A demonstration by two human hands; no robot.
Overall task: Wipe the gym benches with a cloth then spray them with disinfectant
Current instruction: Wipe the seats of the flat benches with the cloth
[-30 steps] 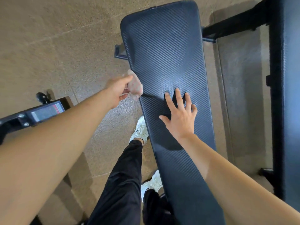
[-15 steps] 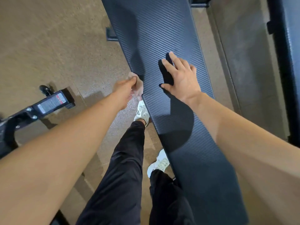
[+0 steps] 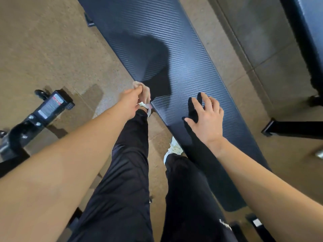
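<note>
Stage, judged: wiping, 1st of 2 steps; spraying not yet begun.

Left hand (image 3: 132, 103): fingers clenched round a bunched pale pink cloth (image 3: 145, 89); the cloth sits at the left edge of the gym bench (image 3: 185, 55), about mid-length of the pad, touching or just beside the rim; cannot tell which.

Right hand (image 3: 208, 119): fingers released, spread and laid flat on the pad, nearer the person than the cloth; holds nothing.

Pad surface shows no streaks or wet marks; how much of it has been wiped cannot be told.

No disinfectant bottle in view.

A 2nd bench (image 3: 307, 32) stands at the right, well apart from both hands; judged left to do.

Writing: a red and white sticker (image 3: 52, 103) on the black machine at left, text too small to read; white lettering (image 3: 226, 225) on the trouser leg, blurred, unreadable; no brand legible.
</note>
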